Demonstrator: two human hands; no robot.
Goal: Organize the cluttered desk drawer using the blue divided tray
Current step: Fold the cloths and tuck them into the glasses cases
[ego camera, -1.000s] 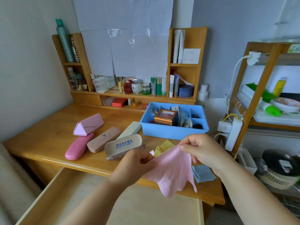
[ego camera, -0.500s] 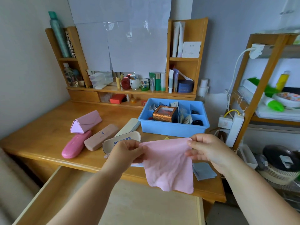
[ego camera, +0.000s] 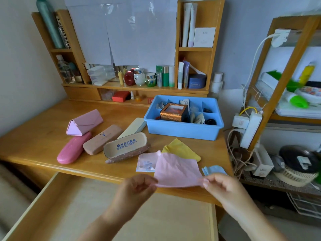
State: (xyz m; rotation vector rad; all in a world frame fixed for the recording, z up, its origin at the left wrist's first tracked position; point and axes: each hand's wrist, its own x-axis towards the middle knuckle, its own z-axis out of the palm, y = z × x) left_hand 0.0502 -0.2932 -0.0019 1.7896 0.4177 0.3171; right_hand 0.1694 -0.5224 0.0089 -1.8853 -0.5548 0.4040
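My left hand (ego camera: 137, 189) and my right hand (ego camera: 221, 186) each pinch a near corner of a pink cloth (ego camera: 177, 171), which lies stretched flat over the desk's front edge. Under and beside it lie a yellow cloth (ego camera: 180, 148), a white packet (ego camera: 145, 162) and a blue cloth (ego camera: 214, 170). The blue divided tray (ego camera: 182, 131) stands behind them, holding a brown patterned box (ego camera: 173, 113) and small items in its compartments. The open drawer (ego camera: 104, 214) below the desk shows a bare pale bottom.
Several glasses cases lie left of the tray: a pink triangular one (ego camera: 84, 122), a pink oval one (ego camera: 73, 148), a tan one (ego camera: 102, 139), a cream one (ego camera: 132, 127) and an open printed one (ego camera: 126, 146). A wooden shelf rack (ego camera: 278, 84) with cables stands at the right.
The pink cloth hung upright between my hands; both hands have come down and toward me, and the cloth is now spread flat over the desk edge.
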